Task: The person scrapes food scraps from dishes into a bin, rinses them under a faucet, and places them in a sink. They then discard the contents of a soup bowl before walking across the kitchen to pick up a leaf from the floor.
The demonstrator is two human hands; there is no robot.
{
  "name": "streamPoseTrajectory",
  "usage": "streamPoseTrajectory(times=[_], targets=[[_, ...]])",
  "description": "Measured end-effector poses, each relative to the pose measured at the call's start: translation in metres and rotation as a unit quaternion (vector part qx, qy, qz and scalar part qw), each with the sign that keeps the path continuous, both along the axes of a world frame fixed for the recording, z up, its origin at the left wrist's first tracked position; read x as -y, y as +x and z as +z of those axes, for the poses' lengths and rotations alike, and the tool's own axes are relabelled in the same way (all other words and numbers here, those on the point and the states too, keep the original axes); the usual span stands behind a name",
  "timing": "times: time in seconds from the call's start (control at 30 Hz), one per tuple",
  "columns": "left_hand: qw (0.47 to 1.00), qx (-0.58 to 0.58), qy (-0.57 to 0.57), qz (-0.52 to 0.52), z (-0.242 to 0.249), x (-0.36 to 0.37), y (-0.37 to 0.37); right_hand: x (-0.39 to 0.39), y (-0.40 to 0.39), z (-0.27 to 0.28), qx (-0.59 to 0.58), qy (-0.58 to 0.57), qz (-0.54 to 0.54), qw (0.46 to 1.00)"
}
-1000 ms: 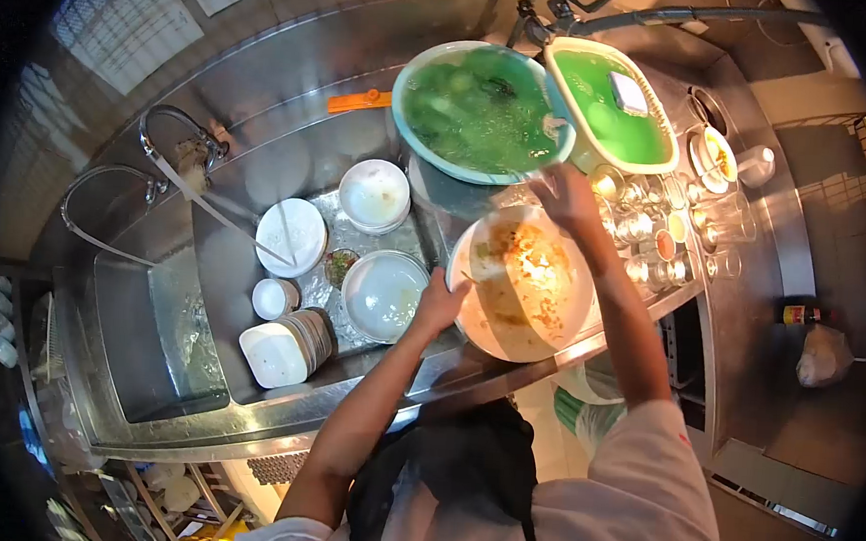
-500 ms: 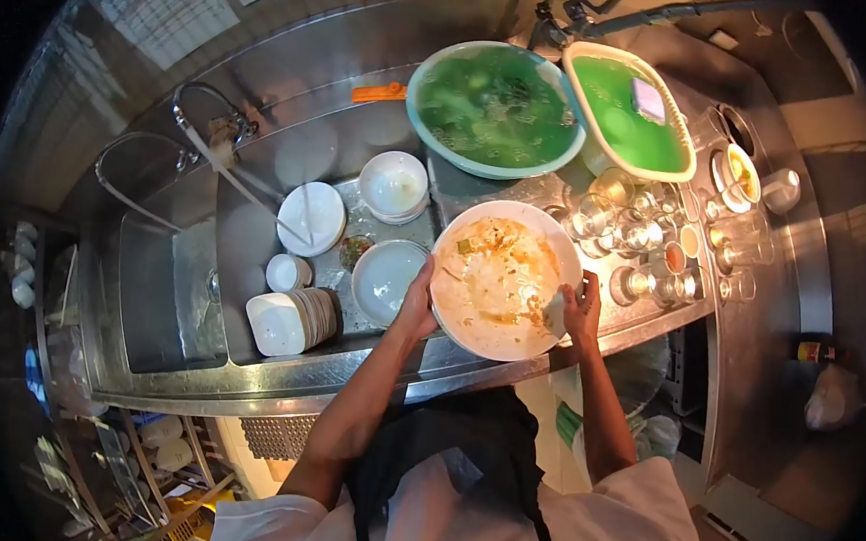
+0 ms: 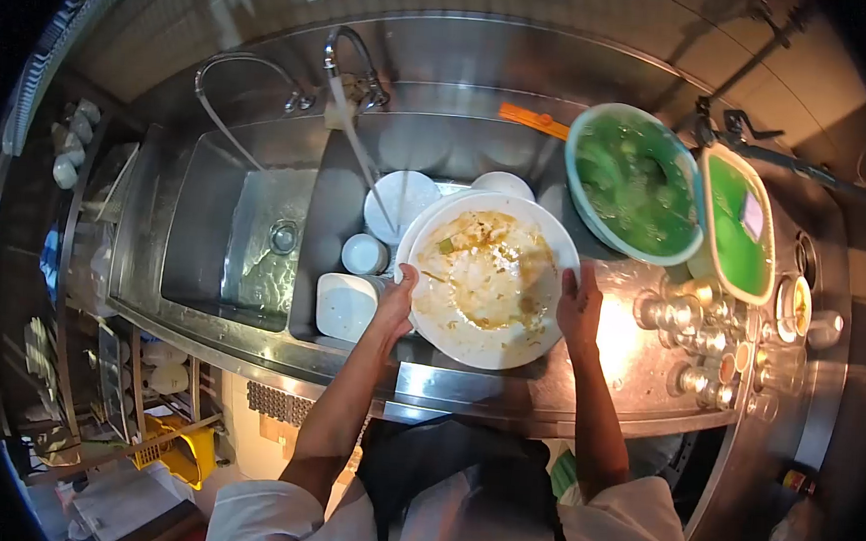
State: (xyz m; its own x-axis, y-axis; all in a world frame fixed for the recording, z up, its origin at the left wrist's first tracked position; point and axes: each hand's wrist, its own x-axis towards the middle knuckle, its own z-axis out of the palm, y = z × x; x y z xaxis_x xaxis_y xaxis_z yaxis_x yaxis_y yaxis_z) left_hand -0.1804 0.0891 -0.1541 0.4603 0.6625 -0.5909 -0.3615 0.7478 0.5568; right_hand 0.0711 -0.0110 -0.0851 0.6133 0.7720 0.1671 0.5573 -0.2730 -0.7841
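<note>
Since the earlier frame, the large white plate [image 3: 477, 357] and both hands have moved left, away from the glasses [image 3: 683, 316] and over the dishes in the sink [image 3: 344, 171]. The fingers of the left hand [image 3: 392, 306] are curled around its left edge; those of the right hand [image 3: 579, 307] are partly closed on its right edge, thumb near the rim. Sauce and food scraps [image 3: 480, 228] smear the plate, so a greasy rim could slip if either grip loosens, and a tilt could spill scraps onto the dishes. A second white rim shows behind its left side; whether it is held too cannot be told. If it is loose, it could slide. Just beyond the left hand, square dishes [image 3: 346, 307] and small bowls [image 3: 364, 253] stand close enough for a low swing to knock and chip them.
</note>
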Motion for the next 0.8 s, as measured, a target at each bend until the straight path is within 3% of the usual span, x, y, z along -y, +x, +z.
streamPoseTrajectory(times=[0.07, 0.13, 0.27, 0.3, 0.37, 0.47, 0.53, 0.6, 0.63, 0.67, 0.7, 0.73, 0.77, 0.8], targets=[[0.997, 0.066, -0.015, 0.047, 0.002, -0.016, -0.020, -0.024, -0.010, -0.010, 0.102, 0.077, -0.002, 0.992], [0.999, 0.028, 0.018, 0.041, 0.007, -0.033, -0.035, -0.044, -0.014, -0.003, 0.061, 0.126, 0.002, 0.990], [0.998, -0.037, 0.038, 0.041, 0.005, -0.083, -0.057, -0.040, 0.006, -0.016, -0.163, -0.026, 0.014, 0.986], [0.997, -0.050, 0.040, 0.039, -0.002, -0.099, -0.062, -0.032, 0.001, -0.002, -0.106, -0.069, 0.015, 0.992], [0.995, -0.057, 0.068, 0.040, -0.029, -0.141, -0.075, -0.005, 0.001, -0.028, -0.323, 0.006, -0.003, 0.946], [0.984, -0.148, 0.094, 0.010, -0.055, -0.207, -0.096, 0.029, -0.020, -0.020, -0.504, 0.017, -0.025, 0.863], [0.982, -0.159, 0.098, 0.007, -0.081, -0.236, -0.102, 0.043, -0.038, -0.021, -0.538, 0.025, -0.068, 0.840], [0.931, -0.332, 0.150, 0.016, -0.087, -0.250, -0.100, 0.053, -0.054, -0.018, -0.592, 0.063, -0.107, 0.796], [0.932, -0.329, 0.150, 0.011, -0.084, -0.252, -0.097, 0.057, -0.058, -0.018, -0.589, 0.065, -0.111, 0.797], [0.919, -0.316, 0.235, 0.032, -0.082, -0.254, -0.097, 0.062, -0.062, -0.018, -0.597, 0.069, -0.121, 0.790], [0.898, -0.298, 0.319, 0.052, -0.067, -0.256, -0.095, 0.066, -0.067, -0.018, -0.604, 0.074, -0.131, 0.782], [0.860, -0.369, 0.352, 0.014, -0.036, -0.256, -0.091, 0.067, -0.071, -0.017, -0.600, 0.081, -0.154, 0.781], [0.861, -0.368, 0.352, 0.010, -0.003, -0.257, -0.084, 0.069, -0.072, -0.018, -0.599, 0.081, -0.158, 0.781], [0.779, -0.475, 0.404, -0.062, 0.028, -0.258, -0.077, 0.070, -0.073, -0.018, -0.588, 0.083, -0.160, 0.788]])
